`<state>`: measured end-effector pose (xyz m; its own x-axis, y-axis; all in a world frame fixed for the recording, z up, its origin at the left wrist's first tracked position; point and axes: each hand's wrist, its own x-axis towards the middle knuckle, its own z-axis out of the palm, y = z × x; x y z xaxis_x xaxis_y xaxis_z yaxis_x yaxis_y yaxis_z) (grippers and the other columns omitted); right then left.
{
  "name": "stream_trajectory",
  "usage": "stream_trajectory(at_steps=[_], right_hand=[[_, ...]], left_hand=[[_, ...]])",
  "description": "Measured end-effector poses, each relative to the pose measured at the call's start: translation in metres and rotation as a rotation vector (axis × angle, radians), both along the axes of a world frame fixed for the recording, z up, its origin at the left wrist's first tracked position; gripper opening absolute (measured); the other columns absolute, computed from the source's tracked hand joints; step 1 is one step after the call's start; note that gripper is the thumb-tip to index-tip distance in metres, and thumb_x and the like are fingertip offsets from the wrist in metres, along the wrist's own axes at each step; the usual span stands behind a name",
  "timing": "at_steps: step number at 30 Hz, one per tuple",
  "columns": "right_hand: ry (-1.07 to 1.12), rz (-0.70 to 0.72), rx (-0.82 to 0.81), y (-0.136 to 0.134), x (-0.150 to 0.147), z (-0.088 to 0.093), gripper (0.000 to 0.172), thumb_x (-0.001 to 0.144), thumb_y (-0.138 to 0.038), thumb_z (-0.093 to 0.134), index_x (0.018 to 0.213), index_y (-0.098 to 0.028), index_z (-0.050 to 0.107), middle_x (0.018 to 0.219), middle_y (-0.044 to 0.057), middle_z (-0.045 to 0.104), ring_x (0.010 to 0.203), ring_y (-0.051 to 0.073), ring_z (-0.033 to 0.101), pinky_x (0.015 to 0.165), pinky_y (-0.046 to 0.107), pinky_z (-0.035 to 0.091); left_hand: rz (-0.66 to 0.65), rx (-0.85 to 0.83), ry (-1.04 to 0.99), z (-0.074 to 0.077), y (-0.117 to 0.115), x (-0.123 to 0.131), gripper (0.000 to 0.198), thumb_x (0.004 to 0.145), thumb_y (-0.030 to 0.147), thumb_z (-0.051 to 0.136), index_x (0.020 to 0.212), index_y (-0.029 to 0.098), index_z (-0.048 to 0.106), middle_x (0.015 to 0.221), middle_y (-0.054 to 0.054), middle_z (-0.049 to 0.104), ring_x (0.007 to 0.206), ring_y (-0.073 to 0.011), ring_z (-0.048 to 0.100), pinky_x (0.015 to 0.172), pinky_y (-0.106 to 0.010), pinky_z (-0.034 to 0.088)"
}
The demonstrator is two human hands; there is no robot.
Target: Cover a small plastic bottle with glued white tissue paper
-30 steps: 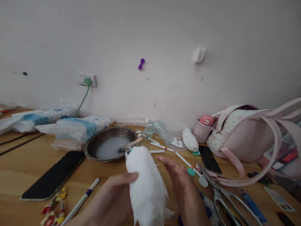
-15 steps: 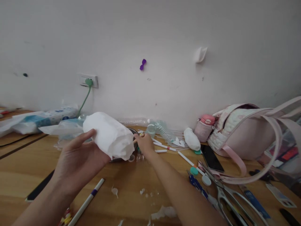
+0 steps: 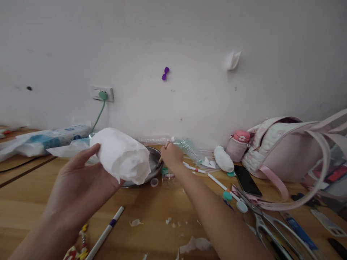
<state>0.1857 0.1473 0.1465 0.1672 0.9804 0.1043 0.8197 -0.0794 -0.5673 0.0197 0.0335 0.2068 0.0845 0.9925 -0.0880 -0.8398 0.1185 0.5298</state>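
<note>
A bulky white bundle with a crumpled, papery surface is held raised above the pale wooden desk, tilted, its rougher end toward the right. The left hand has its grip closed on it, thumb on the side and palm underneath. Behind it, partly hidden, sits a round, shiny metal bowl. The right hand has its grip clamped on a slim, light-brown wooden handle slanting into the bowl (its lower end is hard to make out).

Nearer the front lie a white marker with a purple band and torn white scraps. Farther right are large metal scissors, a black phone, a smaller white wrapped bundle and a pale pink quilted bag.
</note>
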Motion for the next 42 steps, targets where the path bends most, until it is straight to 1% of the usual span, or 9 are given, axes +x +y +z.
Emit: stream_trajectory(at_steps=[4,7,13,21,26,31,35,39,42], right_hand=[[-0.077,0.030,0.061,-0.003,0.013,0.018,0.024,0.094,-0.036,0.054,0.102,-0.014,0.063,0.100,0.005,0.067,0.092,0.018,0.064,0.085,0.041,0.052],[-0.109,0.061,0.093,-0.005,0.014,0.024,0.023,0.094,-0.035,0.055,0.099,-0.014,0.063,0.098,0.004,0.067,0.091,0.018,0.064,0.084,0.040,0.052],[-0.115,0.054,0.142,-0.005,0.019,0.024,0.023,0.094,-0.035,0.054,0.097,-0.014,0.063,0.093,0.003,0.067,0.086,0.017,0.065,0.081,0.038,0.053],[-0.047,0.021,0.184,-0.004,0.030,0.024,0.022,0.093,-0.035,0.056,0.093,-0.014,0.063,0.092,0.003,0.066,0.085,0.016,0.064,0.080,0.037,0.052],[0.064,-0.028,0.242,-0.004,0.039,0.025,0.018,0.090,-0.031,0.060,0.087,-0.014,0.063,0.089,0.002,0.065,0.083,0.016,0.063,0.079,0.036,0.052],[0.314,-0.121,0.388,-0.012,0.055,0.031,0.021,0.088,-0.026,0.062,0.070,-0.015,0.057,0.070,-0.004,0.058,0.069,0.012,0.058,0.071,0.031,0.049],[0.689,-0.211,0.531,-0.037,0.070,0.032,0.030,0.087,-0.028,0.053,0.059,-0.018,0.049,0.053,-0.006,0.049,0.049,0.010,0.046,0.053,0.024,0.040],[1.049,-0.158,0.589,-0.072,0.083,0.036,0.024,0.073,-0.036,0.056,0.057,-0.019,0.049,0.047,-0.006,0.046,0.042,0.008,0.037,0.041,0.021,0.030],[1.193,-0.087,0.566,-0.095,0.088,0.042,0.020,0.063,-0.035,0.066,0.060,-0.017,0.057,0.043,-0.008,0.044,0.040,0.006,0.034,0.039,0.019,0.025]], left_hand=[[0.004,0.000,0.069,-0.007,0.010,-0.001,0.039,0.096,0.024,0.031,0.126,0.011,0.053,0.090,-0.014,0.074,0.078,-0.0266,0.074,0.064,-0.040,0.062],[-0.021,-0.054,0.062,-0.014,0.016,-0.002,0.039,0.097,0.022,0.030,0.126,0.008,0.051,0.088,-0.016,0.074,0.077,-0.0278,0.074,0.061,-0.042,0.063],[-0.029,-0.056,0.060,-0.024,0.021,-0.005,0.035,0.096,0.024,0.035,0.122,0.012,0.055,0.093,-0.016,0.074,0.081,-0.0326,0.073,0.060,-0.051,0.061],[-0.019,-0.070,0.061,-0.023,0.023,-0.003,0.034,0.095,0.024,0.037,0.121,0.012,0.056,0.099,-0.015,0.073,0.080,-0.0313,0.073,0.059,-0.048,0.062],[-0.004,-0.084,0.065,-0.028,0.024,-0.001,0.032,0.095,0.022,0.038,0.119,0.013,0.056,0.095,-0.015,0.074,0.080,-0.0312,0.073,0.061,-0.048,0.062],[-0.032,-0.152,0.044,-0.031,0.025,0.007,0.029,0.097,0.023,0.036,0.112,0.012,0.057,0.091,-0.014,0.075,0.080,-0.0280,0.074,0.061,-0.040,0.062],[-0.059,-0.185,0.033,-0.031,0.022,0.014,0.027,0.098,0.024,0.035,0.100,0.014,0.060,0.091,-0.012,0.075,0.079,-0.0257,0.074,0.062,-0.037,0.063],[-0.095,-0.217,0.043,-0.032,0.018,0.020,0.028,0.097,0.022,0.035,0.099,0.012,0.061,0.089,-0.013,0.075,0.075,-0.0243,0.074,0.057,-0.032,0.061],[-0.089,-0.243,0.054,-0.033,0.016,0.025,0.027,0.097,0.020,0.037,0.100,0.012,0.062,0.093,-0.011,0.074,0.077,-0.0203,0.074,0.062,-0.027,0.061]])
